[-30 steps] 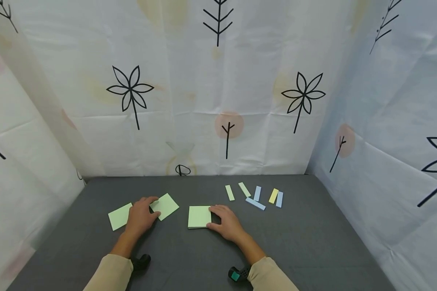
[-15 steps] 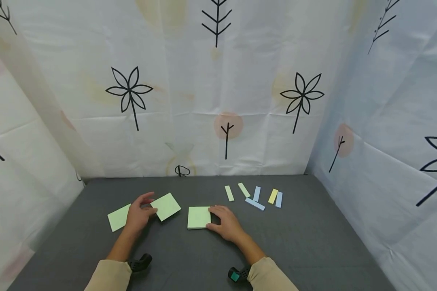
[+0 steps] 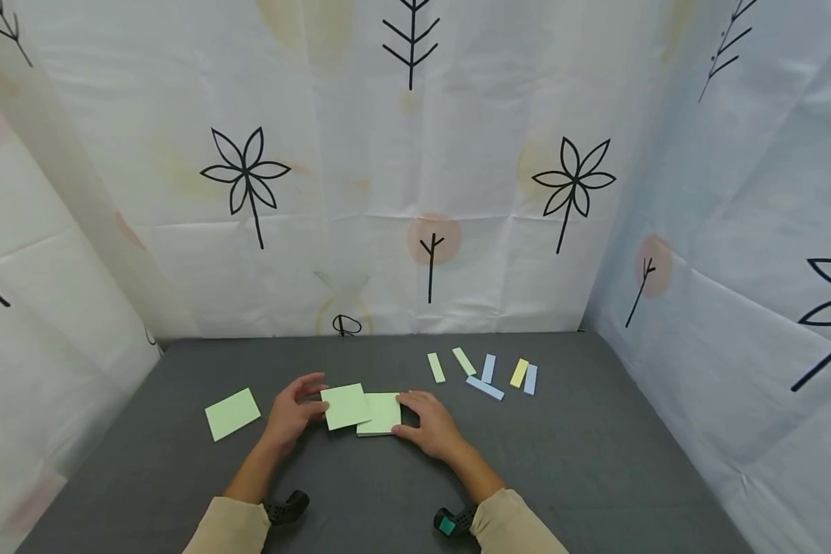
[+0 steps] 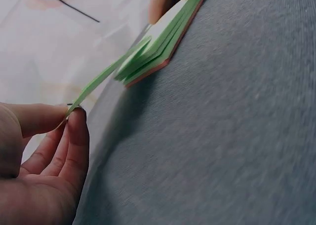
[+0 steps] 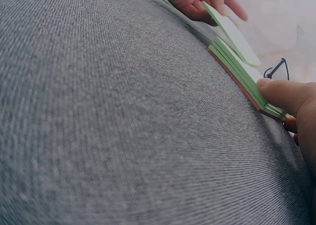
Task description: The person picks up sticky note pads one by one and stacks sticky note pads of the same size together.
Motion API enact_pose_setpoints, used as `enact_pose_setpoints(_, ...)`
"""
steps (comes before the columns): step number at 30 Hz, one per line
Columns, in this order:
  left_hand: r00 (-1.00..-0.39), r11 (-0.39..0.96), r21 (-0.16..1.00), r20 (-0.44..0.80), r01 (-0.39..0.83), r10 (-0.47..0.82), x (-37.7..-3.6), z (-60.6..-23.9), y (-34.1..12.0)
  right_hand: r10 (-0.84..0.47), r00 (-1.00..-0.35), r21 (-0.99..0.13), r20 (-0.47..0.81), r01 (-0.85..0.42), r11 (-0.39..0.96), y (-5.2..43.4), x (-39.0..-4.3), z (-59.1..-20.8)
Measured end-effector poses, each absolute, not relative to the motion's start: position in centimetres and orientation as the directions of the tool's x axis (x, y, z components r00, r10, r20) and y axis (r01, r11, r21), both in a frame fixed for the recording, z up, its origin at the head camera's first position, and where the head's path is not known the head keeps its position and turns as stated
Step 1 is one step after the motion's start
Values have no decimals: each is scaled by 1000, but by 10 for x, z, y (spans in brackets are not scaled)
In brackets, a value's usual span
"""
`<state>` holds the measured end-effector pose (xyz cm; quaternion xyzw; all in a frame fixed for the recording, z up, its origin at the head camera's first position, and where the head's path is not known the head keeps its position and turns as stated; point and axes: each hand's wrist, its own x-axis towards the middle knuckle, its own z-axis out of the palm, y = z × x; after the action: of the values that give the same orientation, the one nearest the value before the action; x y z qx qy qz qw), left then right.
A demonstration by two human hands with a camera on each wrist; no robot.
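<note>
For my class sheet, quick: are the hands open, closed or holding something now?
Left hand: pinching a sheet.
Right hand: holding the stack.

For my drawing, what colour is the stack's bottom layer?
The bottom layer's reddish, clearest in the right wrist view.

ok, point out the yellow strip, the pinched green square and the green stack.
Yellow strip point(image 3: 519, 373), head view: middle of its upper face.
Pinched green square point(image 3: 346, 407), head view: centre of its top face.
Green stack point(image 5: 236, 73), right wrist view: layered side edge.

Booth point(image 3: 339, 100) w/ cloth walls point(image 3: 720, 177), tbl point(image 3: 360, 492)
</note>
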<state>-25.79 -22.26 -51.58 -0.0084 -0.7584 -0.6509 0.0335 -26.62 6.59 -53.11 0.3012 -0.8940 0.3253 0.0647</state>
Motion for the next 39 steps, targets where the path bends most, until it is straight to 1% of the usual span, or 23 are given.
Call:
enact_pose_setpoints(7,-997,244,969,55,39,-58,-265,-523,-204,-486,-820,-560,302,-565,606,65,-265,-531)
enact_pose_setpoints(14,-989,414,907,119,75,-83,-267,-524,-186,-477,-822,-562,312,-564,605,65,-265,-531)
enact_pose_setpoints(19,-980,504,857,177,106,-95,-266,-525,-176,-468,-833,-575,296,-547,609,64,-265,-531)
enact_pose_setpoints(28,-972,541,832,212,123,-105,-264,-523,-170,-457,-844,-589,280,-527,612,64,-265,-530)
enact_pose_setpoints(39,-967,552,821,235,145,-96,-262,-521,-165,-462,-842,-607,278,-527,594,64,-265,-529)
